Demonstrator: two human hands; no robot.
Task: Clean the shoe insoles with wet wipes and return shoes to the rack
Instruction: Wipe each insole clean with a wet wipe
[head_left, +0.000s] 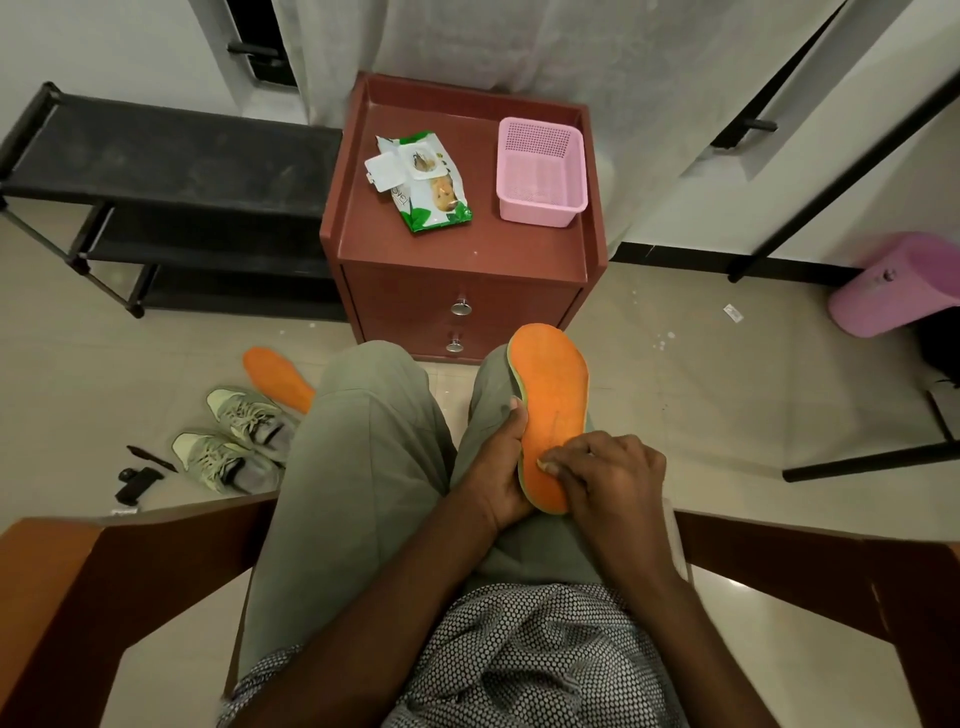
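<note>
An orange insole (553, 395) rests on my right knee. My left hand (493, 467) grips its left edge near the heel. My right hand (608, 478) presses its fingertips on the insole's heel end; no wipe shows under them. A second orange insole (275, 376) lies on the floor at the left, next to two grey-green sneakers (234, 441). An open pack of wet wipes (421, 182) lies on the red-brown bedside cabinet (457, 249) ahead. The black shoe rack (171, 208) stands at the left, its shelves bare.
A pink plastic basket (540, 171) sits on the cabinet beside the wipes. A pink bin (893, 286) lies at the right by a black frame. Small black objects (137, 480) lie on the floor near the sneakers. Wooden chair arms (78, 597) flank me.
</note>
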